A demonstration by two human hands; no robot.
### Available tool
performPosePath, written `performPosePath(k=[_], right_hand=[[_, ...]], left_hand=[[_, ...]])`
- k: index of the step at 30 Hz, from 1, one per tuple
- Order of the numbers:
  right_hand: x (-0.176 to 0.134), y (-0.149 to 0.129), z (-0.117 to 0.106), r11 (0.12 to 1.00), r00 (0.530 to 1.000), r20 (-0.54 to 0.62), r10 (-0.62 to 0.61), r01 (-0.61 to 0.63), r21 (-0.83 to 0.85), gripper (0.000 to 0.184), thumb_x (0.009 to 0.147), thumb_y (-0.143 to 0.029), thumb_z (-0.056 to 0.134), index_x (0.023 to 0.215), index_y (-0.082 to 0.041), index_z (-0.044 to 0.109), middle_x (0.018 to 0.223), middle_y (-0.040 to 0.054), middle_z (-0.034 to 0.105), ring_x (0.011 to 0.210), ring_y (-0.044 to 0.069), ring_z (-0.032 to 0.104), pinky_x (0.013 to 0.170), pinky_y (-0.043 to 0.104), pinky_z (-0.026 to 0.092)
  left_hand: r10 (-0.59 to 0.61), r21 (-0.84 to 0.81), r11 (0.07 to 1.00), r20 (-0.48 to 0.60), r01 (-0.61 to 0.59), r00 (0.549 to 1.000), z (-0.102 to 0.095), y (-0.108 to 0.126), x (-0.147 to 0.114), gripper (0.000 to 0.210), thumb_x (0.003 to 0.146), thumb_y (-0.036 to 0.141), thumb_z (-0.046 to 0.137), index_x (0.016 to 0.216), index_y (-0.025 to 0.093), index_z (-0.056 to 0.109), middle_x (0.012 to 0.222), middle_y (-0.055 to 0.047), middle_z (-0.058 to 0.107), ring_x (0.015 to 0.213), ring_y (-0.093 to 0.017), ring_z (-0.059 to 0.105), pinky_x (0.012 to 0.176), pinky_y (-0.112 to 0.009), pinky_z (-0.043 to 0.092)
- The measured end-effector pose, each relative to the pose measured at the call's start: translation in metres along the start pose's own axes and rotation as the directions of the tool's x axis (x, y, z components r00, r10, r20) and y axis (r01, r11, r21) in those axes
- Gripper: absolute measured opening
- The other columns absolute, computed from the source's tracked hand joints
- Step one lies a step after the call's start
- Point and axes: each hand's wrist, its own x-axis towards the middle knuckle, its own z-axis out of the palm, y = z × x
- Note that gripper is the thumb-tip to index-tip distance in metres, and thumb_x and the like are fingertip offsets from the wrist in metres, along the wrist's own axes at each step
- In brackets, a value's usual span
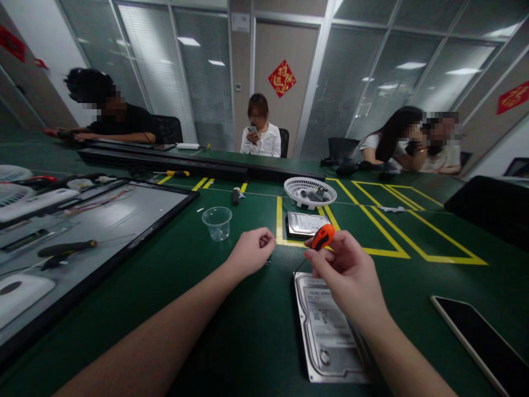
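My right hand grips a screwdriver with an orange and black handle. Its thin shaft slants down to the far left corner of a silver hard drive, which lies label side up in front of me. Left of the drive, my left hand rests with curled fingers, and whatever may be inside them is hidden. Small screws show on the green table just below that hand. A clear plastic cup stands to the left of it. Beyond my hands lies a second hard drive.
A white basket holds dark parts behind the second drive. A phone lies at right. On the left, a large panel carries tools and parts. A long black bar crosses the table; several people sit beyond.
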Motion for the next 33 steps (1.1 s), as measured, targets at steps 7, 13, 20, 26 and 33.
performPosePath(k=[7,13,20,26,33], right_hand=[[-0.0006,-0.0029,0.0018,0.999,1.0,0.012,-0.021,0.02,0.046,0.021,0.092,-0.027,0.072,0.106,-0.026,0.057,0.078,-0.0033,0.06,0.059,0.012,0.057,0.058,0.028,0.049],[0.0001,-0.0035,0.0018,1.0,1.0,0.013,-0.011,0.011,0.0,0.019,0.091,-0.026,0.074,0.105,-0.023,0.062,0.077,-0.0011,0.063,0.056,0.012,0.054,0.052,0.026,0.044],[0.0,-0.0037,0.0031,0.999,1.0,0.015,-0.009,0.008,0.042,0.02,0.09,-0.024,0.075,0.104,-0.024,0.06,0.075,-0.0038,0.059,0.059,0.012,0.056,0.056,0.026,0.05],[-0.0004,-0.0034,0.0019,1.0,0.999,0.041,-0.029,0.029,0.001,0.02,0.096,-0.025,0.067,0.115,-0.023,0.061,0.093,0.0019,0.068,0.06,0.011,0.058,0.057,0.027,0.048],[0.001,0.0032,0.0016,0.998,0.999,-0.02,-0.03,0.031,0.047,0.028,0.088,-0.022,0.078,0.098,-0.026,0.053,0.071,-0.0071,0.055,0.057,0.011,0.056,0.057,0.026,0.046]], left_hand=[[-0.001,-0.013,1.0,-0.001,0.001,1.0,-0.0001,-0.0001,0.0003,0.017,0.088,0.03,0.058,0.083,0.018,0.07,0.075,-0.001,0.067,0.068,-0.016,0.061,0.062,-0.027,0.043],[-0.004,-0.008,1.0,0.004,0.004,1.0,-0.0003,-0.001,-0.0001,0.017,0.089,0.03,0.058,0.084,0.019,0.069,0.075,-0.001,0.068,0.069,-0.016,0.061,0.062,-0.027,0.043],[-0.005,-0.001,1.0,0.003,0.005,1.0,-0.0014,0.0009,0.0007,0.017,0.088,0.031,0.058,0.083,0.019,0.07,0.075,-0.001,0.068,0.069,-0.016,0.061,0.063,-0.028,0.043],[-0.007,-0.009,1.0,0.007,0.007,1.0,-0.0006,0.0011,0.0003,0.017,0.088,0.03,0.058,0.083,0.018,0.07,0.075,-0.001,0.068,0.069,-0.016,0.061,0.063,-0.028,0.044],[-0.001,0.01,1.0,-0.001,0.001,1.0,-0.0001,0.0012,0.0004,0.017,0.088,0.029,0.059,0.083,0.018,0.07,0.075,-0.001,0.067,0.069,-0.015,0.06,0.063,-0.027,0.043]])
